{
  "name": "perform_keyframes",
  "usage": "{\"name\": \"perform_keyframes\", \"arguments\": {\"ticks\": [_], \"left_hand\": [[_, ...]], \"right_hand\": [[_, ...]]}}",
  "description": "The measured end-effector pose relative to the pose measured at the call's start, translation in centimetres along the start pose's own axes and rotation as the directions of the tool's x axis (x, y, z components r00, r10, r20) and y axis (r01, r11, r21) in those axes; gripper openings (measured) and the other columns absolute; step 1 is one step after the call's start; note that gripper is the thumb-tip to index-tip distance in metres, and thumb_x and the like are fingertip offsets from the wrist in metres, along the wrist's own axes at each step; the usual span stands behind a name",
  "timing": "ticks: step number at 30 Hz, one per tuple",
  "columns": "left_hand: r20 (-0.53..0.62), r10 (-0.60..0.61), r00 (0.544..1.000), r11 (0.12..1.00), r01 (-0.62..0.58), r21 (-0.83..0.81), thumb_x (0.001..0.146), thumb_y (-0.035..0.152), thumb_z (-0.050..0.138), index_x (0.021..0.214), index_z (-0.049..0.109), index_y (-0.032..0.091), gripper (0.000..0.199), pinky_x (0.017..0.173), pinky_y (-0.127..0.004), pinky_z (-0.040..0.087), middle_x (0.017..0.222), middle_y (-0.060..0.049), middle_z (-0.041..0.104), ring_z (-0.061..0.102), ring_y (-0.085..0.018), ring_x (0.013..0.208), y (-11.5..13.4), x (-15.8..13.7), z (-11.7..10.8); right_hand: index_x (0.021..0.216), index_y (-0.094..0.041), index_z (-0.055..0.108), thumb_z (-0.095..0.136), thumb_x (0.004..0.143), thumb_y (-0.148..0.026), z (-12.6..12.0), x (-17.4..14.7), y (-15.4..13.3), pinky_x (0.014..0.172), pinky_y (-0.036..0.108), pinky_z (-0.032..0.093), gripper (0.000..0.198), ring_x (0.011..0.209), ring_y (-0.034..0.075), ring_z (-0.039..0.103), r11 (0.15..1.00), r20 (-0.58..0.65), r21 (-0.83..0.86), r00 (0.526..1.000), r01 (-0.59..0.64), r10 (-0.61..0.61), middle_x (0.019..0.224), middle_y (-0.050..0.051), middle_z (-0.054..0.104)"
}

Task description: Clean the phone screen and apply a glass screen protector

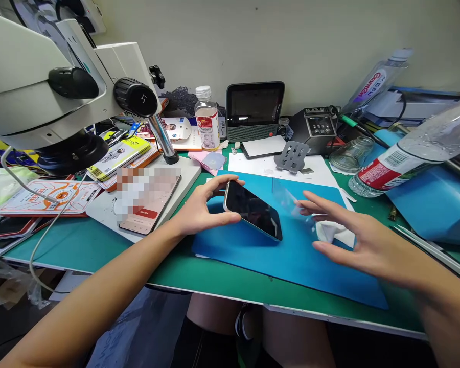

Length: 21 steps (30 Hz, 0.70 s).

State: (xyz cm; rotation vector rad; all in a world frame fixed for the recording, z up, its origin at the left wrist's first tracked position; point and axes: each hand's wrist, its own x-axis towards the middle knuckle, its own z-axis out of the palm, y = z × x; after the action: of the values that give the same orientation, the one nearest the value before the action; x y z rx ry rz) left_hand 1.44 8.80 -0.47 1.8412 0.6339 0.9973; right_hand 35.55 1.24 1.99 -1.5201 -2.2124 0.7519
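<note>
My left hand [210, 205] grips a smartphone [253, 208] by its upper end, fingers behind and thumb along the near edge. The phone's dark screen is tilted up, and its lower end is close to the blue mat [233, 251]. To the right, a blurred clear plastic film [285, 198] slants beside the phone, apart from it. The fingertips of my right hand [358, 240] pinch the film's edge, while the thumb stays spread away from it. Behind that hand, a crumpled white wipe [327, 231] lies on the mat.
Another phone with a lit screen [153, 204] lies on the microscope base [189, 171], under the microscope [67, 102]. A small bottle [207, 120], a display device [255, 110], a grey stand [291, 157] and a soldering station [318, 130] line the back. A large bottle [414, 151] leans at right.
</note>
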Motion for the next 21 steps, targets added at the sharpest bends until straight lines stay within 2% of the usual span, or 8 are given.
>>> {"name": "perform_keyframes", "arguments": {"ticks": [4, 6, 9, 13, 18, 21], "left_hand": [[0.117, -0.061, 0.991, 0.989, 0.044, 0.142, 0.073, 0.039, 0.087, 0.142, 0.052, 0.026, 0.078, 0.111, -0.047, 0.046, 0.142, -0.012, 0.061, 0.059, -0.032, 0.129, 0.2, -0.1, 0.0], [0.153, -0.099, 0.983, 0.972, 0.063, 0.227, 0.073, 0.041, 0.086, 0.148, 0.046, 0.026, 0.086, 0.113, -0.050, 0.044, 0.144, -0.012, 0.059, 0.056, -0.033, 0.132, 0.2, -0.1, 0.0], [0.240, -0.153, 0.959, 0.934, 0.061, 0.352, 0.075, 0.040, 0.084, 0.155, 0.036, 0.026, 0.095, 0.114, -0.052, 0.041, 0.143, -0.013, 0.059, 0.053, -0.033, 0.134, 0.2, -0.2, 0.0], [0.319, -0.179, 0.931, 0.900, 0.025, 0.434, 0.079, 0.035, 0.081, 0.157, 0.032, 0.027, 0.093, 0.114, -0.052, 0.042, 0.142, -0.012, 0.058, 0.050, -0.032, 0.135, 0.5, -0.1, -0.1], [0.371, -0.199, 0.907, 0.903, 0.023, 0.429, 0.079, 0.035, 0.080, 0.151, 0.039, 0.026, 0.083, 0.113, -0.049, 0.044, 0.141, -0.011, 0.056, 0.051, -0.031, 0.134, 1.0, 0.1, -0.1], [0.406, -0.178, 0.897, 0.908, -0.009, 0.418, 0.079, 0.031, 0.078, 0.147, 0.043, 0.024, 0.077, 0.112, -0.047, 0.045, 0.140, -0.011, 0.056, 0.051, -0.030, 0.133, 1.2, 0.1, 0.1]], "right_hand": [[0.157, -0.034, 0.036, 0.062, 0.090, -0.051, -0.3, -0.4, 0.1, 0.097, 0.052, 0.057, 0.073, 0.120, 0.033, 0.067, 0.963, -0.048, 0.268, 0.999, 0.004, 0.010, 0.143, 0.010, 0.063], [0.156, -0.031, 0.041, 0.060, 0.091, -0.053, -0.4, 0.9, -0.5, 0.094, 0.051, 0.058, 0.071, 0.116, 0.032, 0.068, 0.953, -0.026, 0.304, 0.999, -0.013, 0.022, 0.141, 0.012, 0.065], [0.154, -0.027, 0.045, 0.061, 0.088, -0.054, -0.6, 3.9, -1.8, 0.092, 0.050, 0.057, 0.073, 0.112, 0.033, 0.069, 0.981, -0.019, 0.195, 1.000, -0.007, 0.011, 0.137, 0.013, 0.068], [0.154, -0.024, 0.045, 0.059, 0.087, -0.050, -0.3, 7.2, -1.6, 0.088, 0.047, 0.058, 0.073, 0.104, 0.030, 0.070, 1.000, -0.063, -0.024, 0.998, -0.010, 0.008, 0.132, 0.012, 0.071], [0.157, -0.022, 0.039, 0.060, 0.087, -0.055, 0.6, 7.6, 1.1, 0.096, 0.053, 0.054, 0.080, 0.118, 0.035, 0.064, 0.969, -0.093, -0.245, 0.995, 0.009, -0.033, 0.138, 0.015, 0.065], [0.158, -0.025, 0.036, 0.059, 0.088, -0.058, 0.8, 7.3, 1.8, 0.103, 0.057, 0.051, 0.081, 0.130, 0.038, 0.057, 0.962, -0.063, -0.270, 0.996, 0.047, -0.066, 0.150, 0.014, 0.055]]}}
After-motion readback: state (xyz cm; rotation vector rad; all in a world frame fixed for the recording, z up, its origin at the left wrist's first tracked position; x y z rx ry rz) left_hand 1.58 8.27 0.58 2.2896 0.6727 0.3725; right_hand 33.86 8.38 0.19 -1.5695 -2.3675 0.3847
